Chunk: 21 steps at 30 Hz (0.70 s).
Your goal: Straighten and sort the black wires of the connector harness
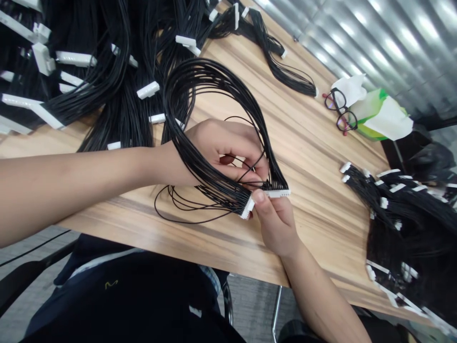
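Note:
A looped wire harness (217,76) of thin black wires is held above the table, with a white connector (248,207) and a second white connector (280,193) at its ends. My right hand (276,221) grips both connectors close together between thumb and fingers. Through the loop reaches my left hand (228,145), its thumb and fingers pinched on a black wire beside the second connector. The exact wire tip is hidden by the fingers. Several loose wires (193,219) hang out below the left wrist.
A large pile of black wire harnesses (121,109) covers the table's back left. Another stack of harnesses (410,219) lies at the right. Glasses (341,112) and a green-white tissue pack (378,112) sit near the corrugated metal wall (385,43). The wooden table (321,190) ends close to my lap.

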{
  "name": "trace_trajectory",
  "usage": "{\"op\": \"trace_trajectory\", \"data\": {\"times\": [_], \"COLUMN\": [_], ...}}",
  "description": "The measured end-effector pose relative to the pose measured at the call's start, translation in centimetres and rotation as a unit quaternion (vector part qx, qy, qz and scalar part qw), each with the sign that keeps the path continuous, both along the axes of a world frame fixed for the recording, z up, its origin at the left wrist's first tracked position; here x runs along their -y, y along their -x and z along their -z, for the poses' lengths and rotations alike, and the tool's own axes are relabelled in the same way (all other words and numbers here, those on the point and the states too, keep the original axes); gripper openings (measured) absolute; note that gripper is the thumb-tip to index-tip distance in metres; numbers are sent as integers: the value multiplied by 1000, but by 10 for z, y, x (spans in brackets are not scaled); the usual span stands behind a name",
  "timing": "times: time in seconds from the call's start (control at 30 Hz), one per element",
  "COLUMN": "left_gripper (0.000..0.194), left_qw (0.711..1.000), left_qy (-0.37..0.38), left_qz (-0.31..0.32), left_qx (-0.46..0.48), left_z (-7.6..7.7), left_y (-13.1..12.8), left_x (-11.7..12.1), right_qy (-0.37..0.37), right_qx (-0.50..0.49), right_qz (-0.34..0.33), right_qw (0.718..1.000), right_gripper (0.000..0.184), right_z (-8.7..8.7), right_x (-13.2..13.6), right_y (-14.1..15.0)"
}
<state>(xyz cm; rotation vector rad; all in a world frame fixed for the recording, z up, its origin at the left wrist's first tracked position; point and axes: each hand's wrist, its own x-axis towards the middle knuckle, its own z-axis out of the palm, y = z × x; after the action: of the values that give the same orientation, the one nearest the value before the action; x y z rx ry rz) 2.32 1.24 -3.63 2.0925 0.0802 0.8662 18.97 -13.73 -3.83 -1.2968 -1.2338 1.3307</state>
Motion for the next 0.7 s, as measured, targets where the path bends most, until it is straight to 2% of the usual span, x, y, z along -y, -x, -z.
{"op": "trace_trajectory", "data": {"times": [0.17, 0.27, 0.4, 0.47, 0.6, 0.7], "left_gripper": [16, 13, 16, 22, 20, 26], "left_qw": [1000, 999, 989, 983, 975, 954], "left_qy": [-19, 2, 90, 110, 65, -13], "left_qz": [-16, -48, -101, -126, -177, -250], "left_qx": [3, -13, -61, -80, -116, -163], "left_z": [-1, -4, -11, -13, -12, -7], "left_y": [0, 1, 5, 6, 8, 9], "left_x": [2, 4, 2, 0, -1, 1], "right_qy": [6, 3, -45, -77, -131, -156], "right_qx": [-2, -19, -53, -46, 9, 49], "right_qz": [13, 45, 146, 202, 274, 284], "right_qw": [1000, 999, 987, 975, 953, 945], "right_gripper": [45, 46, 36, 28, 34, 36], "right_z": [1, -1, -6, -9, -12, -10], "right_x": [1, -2, -10, -14, -18, -17], "right_y": [-1, -1, 1, 1, 0, 0]}}
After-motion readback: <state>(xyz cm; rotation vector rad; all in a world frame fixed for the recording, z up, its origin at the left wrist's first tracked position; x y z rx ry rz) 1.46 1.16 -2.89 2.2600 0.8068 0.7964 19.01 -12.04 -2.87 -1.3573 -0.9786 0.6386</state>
